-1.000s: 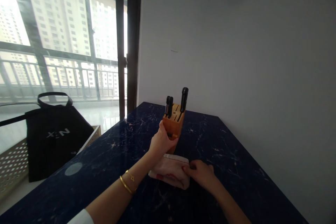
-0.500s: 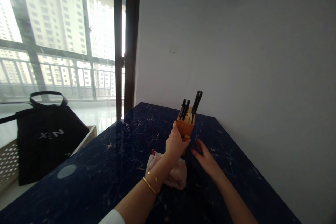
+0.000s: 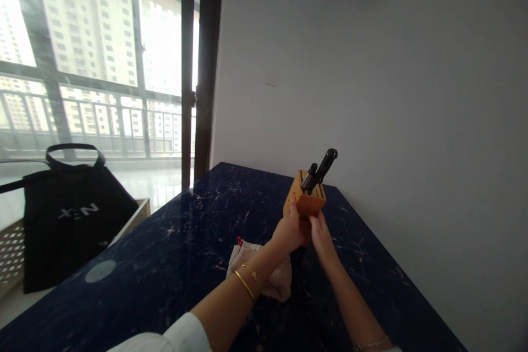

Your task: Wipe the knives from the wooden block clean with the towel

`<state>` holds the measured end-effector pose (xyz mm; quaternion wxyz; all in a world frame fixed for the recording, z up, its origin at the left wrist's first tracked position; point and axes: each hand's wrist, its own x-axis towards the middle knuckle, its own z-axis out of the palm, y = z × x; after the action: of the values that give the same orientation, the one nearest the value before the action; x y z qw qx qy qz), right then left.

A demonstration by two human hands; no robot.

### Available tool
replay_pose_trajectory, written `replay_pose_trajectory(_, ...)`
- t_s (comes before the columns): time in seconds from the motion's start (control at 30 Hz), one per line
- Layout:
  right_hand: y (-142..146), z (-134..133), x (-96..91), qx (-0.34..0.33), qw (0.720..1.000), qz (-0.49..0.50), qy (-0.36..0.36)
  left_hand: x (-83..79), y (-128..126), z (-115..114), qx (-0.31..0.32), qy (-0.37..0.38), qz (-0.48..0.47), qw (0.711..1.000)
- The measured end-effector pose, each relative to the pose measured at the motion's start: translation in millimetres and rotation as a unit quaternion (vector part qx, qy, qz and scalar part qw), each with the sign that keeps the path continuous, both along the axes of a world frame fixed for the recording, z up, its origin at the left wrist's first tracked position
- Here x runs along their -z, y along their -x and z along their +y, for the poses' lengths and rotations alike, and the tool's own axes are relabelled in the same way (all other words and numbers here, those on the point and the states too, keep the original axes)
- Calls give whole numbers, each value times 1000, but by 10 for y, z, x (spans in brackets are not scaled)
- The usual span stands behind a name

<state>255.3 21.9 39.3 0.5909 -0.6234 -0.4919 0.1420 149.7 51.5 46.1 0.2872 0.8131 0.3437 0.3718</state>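
Observation:
A wooden knife block with black knife handles sticking out stands on the dark blue marbled table, tilted to the right. My left hand grips its left side. My right hand is closed on its lower right side. A folded pale pink cloth lies on the table just below my left wrist, partly hidden by my forearm.
A black tote bag stands on a perforated crate at the left, beyond the table edge. A grey wall runs along the table's right side. A tall window with a dark frame fills the left.
My right hand left the cloth and took hold of the knife block. The block moved right and away from the cloth and now tilts to the right, with both hands on it.

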Motion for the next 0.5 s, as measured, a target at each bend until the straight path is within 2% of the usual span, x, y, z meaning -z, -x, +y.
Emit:
replay_pose_trajectory(0.17, -79, 10, -31, 41, 999, 0, 9, -22, -150, -31, 20, 13, -8, 1000)
replay_pose_trajectory(0.5, -222, 81, 32, 40, 999, -9, 14, -49, -223, -37, 46, 35, -30, 998)
